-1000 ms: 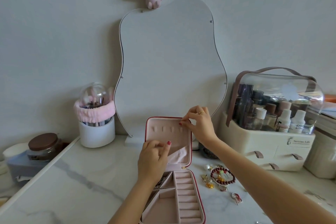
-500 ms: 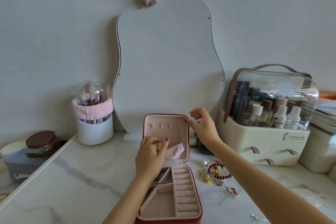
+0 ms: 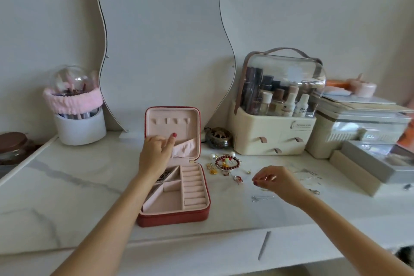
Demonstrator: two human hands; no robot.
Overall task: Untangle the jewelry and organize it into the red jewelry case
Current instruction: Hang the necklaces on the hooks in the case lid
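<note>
Head view: the left hand (image 3: 154, 154) pinches the lid pocket of the red jewelry case (image 3: 174, 186). At three o'clock, the right hand (image 3: 276, 182), loosely curled, possibly empty, hovers near the tangled jewelry (image 3: 226, 164). Lift one strand slowly.

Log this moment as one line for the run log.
left hand: at lid pocket of open red jewelry case | right hand: curled above loose jewelry | sorting unfinished

Two bare forearms, no sleeves, red-painted nails on left hand (image 3: 154, 152), right hand (image 3: 276, 182)
</note>
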